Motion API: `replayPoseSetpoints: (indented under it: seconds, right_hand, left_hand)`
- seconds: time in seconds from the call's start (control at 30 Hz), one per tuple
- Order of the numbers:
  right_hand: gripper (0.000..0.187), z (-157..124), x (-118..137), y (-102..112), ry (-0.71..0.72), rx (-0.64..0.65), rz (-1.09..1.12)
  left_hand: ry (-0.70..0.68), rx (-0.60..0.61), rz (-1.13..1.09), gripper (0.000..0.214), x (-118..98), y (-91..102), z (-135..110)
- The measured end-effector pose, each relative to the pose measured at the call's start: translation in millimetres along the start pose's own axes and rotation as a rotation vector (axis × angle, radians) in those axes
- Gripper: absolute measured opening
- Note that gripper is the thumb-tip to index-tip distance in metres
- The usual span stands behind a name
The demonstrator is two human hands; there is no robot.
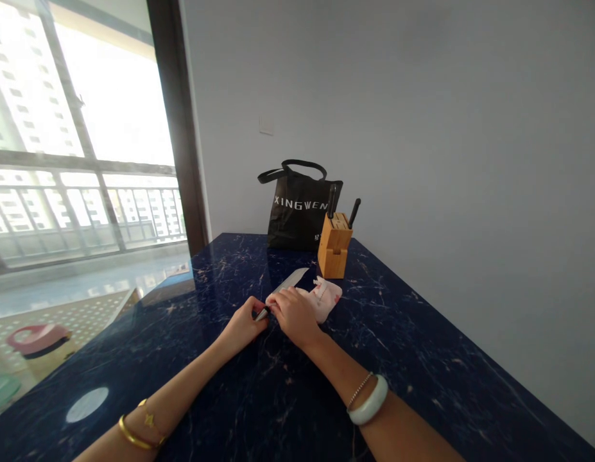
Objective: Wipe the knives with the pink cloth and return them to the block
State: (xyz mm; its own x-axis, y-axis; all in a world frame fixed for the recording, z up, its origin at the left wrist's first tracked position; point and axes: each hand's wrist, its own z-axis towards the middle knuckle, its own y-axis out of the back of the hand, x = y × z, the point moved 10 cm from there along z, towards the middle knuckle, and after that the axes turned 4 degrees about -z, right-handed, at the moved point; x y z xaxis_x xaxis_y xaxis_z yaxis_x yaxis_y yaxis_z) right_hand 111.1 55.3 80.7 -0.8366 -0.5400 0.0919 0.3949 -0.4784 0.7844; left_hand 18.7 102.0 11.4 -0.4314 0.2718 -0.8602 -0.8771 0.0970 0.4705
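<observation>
kitchen knife [291, 280] above the blue marbled table [388, 340], handle [262, 314] pinched in your left hand [249, 321], pink-and-white cloth [328, 297] gripped under your right hand [297, 316] beside it, seemingly mid-wipe, next calling for care near the edge

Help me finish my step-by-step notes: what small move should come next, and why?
Probably slide the right hand with the pale pink cloth along the knife toward its tip: the left hand grips the handle, the cloth seems pressed near it, and the tip end is bare.
</observation>
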Motion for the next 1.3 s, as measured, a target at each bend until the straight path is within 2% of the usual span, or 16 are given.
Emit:
replayPoseSetpoints:
  seconds: [0.17,0.33,0.43,0.57,0.77,0.87,0.93,1.03,1.13,1.23,1.3]
  right_hand:
    - [0.012,0.0,-0.7,-0.4,-0.019,-0.008,0.018]
    - [0.013,-2.3,-2.7,-0.9,-0.046,-0.016,-0.016]
    - [0.011,-2.0,-13.5,1.6,-0.110,-0.044,-0.039]
    - [0.010,-1.6,-40.4,7.7,-0.229,-0.092,-0.084]
    - [0.015,-11.6,-101.4,23.9,-0.491,-0.147,-0.158]
    - [0.017,-20.1,-127.4,27.6,-0.609,-0.178,-0.115]
    - [0.018,-22.4,-132.3,29.6,-0.622,-0.230,-0.047]
    - [0.017,-16.0,-112.2,32.3,-0.492,-0.292,0.042]
    - [0.016,-5.0,-69.8,29.6,-0.297,-0.244,0.044]
    - [0.014,2.0,-26.8,21.0,-0.125,-0.140,0.028]
    - [0.013,3.1,-7.7,15.6,-0.058,-0.090,0.046]
  left_hand:
    - [0.074,0.012,-0.074,0.018,3.7,-2.2,-0.9]
    - [-0.136,-0.030,0.135,0.014,-18.0,1.5,-2.6]
    - [-0.162,-0.019,0.156,0.013,-22.6,1.1,-3.8]
    - [-0.106,0.012,0.124,0.013,-21.0,0.1,-5.1]
    - [-0.060,0.090,0.042,0.015,-16.9,-7.4,-8.4]
    - [0.019,0.153,-0.093,0.021,-8.8,-16.0,-8.0]
    - [0.067,0.166,-0.233,0.029,-6.5,-19.2,-6.8]
    - [0.168,0.149,-0.464,0.036,-3.3,-19.4,-5.6]
    - [0.275,0.143,-0.617,0.037,-0.3,-19.4,-7.9]
    - [0.268,0.134,-0.655,0.037,-4.1,-16.9,-9.6]
    - [0.226,0.141,-0.637,0.043,-7.6,-17.1,-10.1]
